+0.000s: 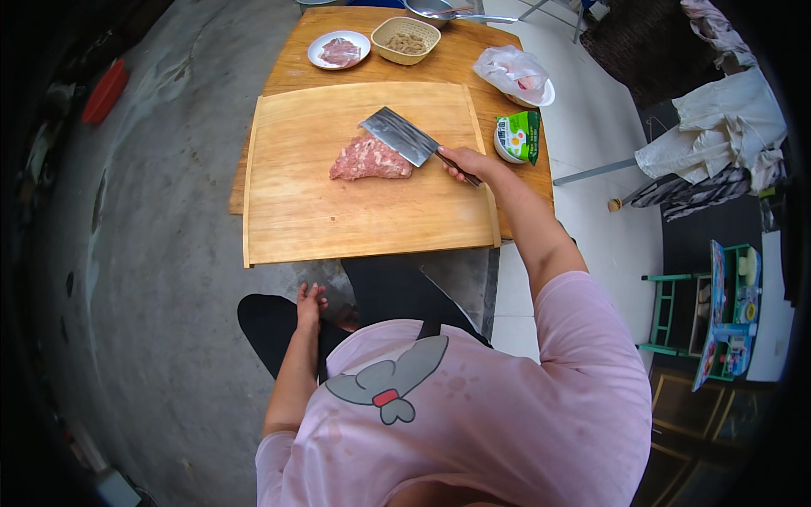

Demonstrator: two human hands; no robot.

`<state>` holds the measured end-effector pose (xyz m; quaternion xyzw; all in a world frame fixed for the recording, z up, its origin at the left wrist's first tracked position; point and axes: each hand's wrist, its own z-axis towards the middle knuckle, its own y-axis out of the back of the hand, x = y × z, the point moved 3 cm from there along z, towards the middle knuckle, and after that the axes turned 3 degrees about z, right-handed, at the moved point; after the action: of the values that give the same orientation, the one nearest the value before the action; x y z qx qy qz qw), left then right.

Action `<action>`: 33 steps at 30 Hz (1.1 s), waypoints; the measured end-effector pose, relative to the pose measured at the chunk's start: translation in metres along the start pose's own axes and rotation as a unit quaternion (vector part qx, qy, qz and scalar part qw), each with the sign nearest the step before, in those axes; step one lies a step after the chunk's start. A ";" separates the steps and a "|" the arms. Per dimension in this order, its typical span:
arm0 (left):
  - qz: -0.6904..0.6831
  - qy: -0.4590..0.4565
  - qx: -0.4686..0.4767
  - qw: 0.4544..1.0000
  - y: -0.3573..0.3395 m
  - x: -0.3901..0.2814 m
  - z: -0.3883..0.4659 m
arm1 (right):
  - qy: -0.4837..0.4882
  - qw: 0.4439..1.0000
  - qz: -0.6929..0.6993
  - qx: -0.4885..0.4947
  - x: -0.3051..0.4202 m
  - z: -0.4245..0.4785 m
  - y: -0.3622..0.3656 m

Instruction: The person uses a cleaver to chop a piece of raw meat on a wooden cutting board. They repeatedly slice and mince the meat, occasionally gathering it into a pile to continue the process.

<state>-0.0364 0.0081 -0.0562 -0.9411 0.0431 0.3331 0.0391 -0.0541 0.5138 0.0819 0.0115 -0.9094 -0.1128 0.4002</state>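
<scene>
My right hand (464, 166) grips the dark handle of a cleaver (405, 136) over the right half of a wooden board. The wide steel blade lies flat or nearly so across the upper right edge of a mound of minced meat (370, 160); whether it presses on the meat cannot be told. The wooden board (355, 218) has raised strips at both sides. My left hand (312, 304) is below the board's near edge, by my left leg, with nothing in it and its fingers loosely apart.
Behind the board stand a white plate with raw meat (339, 49), a woven basket (405, 41) and a metal pan (437, 12). At the right are a plastic bag (512, 71) over a white bowl and a green packet (524, 136) on another bowl. The wooden table (285, 70) lies underneath.
</scene>
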 end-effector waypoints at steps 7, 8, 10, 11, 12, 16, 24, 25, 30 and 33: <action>-0.013 -0.008 0.006 1.000 0.004 0.005 0.001 | -0.064 0.985 0.160 0.004 -0.015 -0.045 -0.011; -0.016 -0.009 0.009 1.000 0.003 0.005 0.002 | -0.070 0.981 0.179 0.009 -0.016 -0.055 -0.011; -0.016 -0.010 0.012 1.000 0.000 0.003 0.002 | -0.054 0.986 0.154 -0.015 -0.023 -0.069 -0.004; -0.016 -0.010 0.013 1.000 -0.002 0.003 0.002 | -0.047 0.989 0.141 -0.026 -0.026 -0.075 -0.003; -0.017 -0.009 0.015 1.000 -0.003 0.002 0.003 | -0.038 0.986 0.159 -0.028 -0.025 -0.085 -0.005; -0.015 -0.008 0.016 1.000 -0.001 0.003 0.005 | -0.002 0.968 0.252 -0.024 -0.028 -0.111 -0.028; -0.027 -0.013 0.024 0.999 0.002 0.003 0.001 | 0.007 0.980 0.180 -0.088 -0.061 -0.102 -0.064; -0.032 -0.015 0.024 0.999 0.004 0.005 0.003 | 0.066 0.979 0.161 -0.104 -0.055 -0.105 -0.069; -0.017 -0.011 0.009 1.000 0.001 0.005 0.005 | 0.281 0.919 -0.106 -0.255 -0.003 -0.130 -0.112; -0.003 -0.017 0.012 1.000 0.000 0.003 0.002 | 0.212 0.888 -0.270 -0.304 0.018 -0.131 -0.136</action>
<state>-0.0349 0.0084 -0.0597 -0.9349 0.0434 0.3484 0.0523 0.0195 0.3539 0.1514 0.1583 -0.6856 -0.4828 0.5213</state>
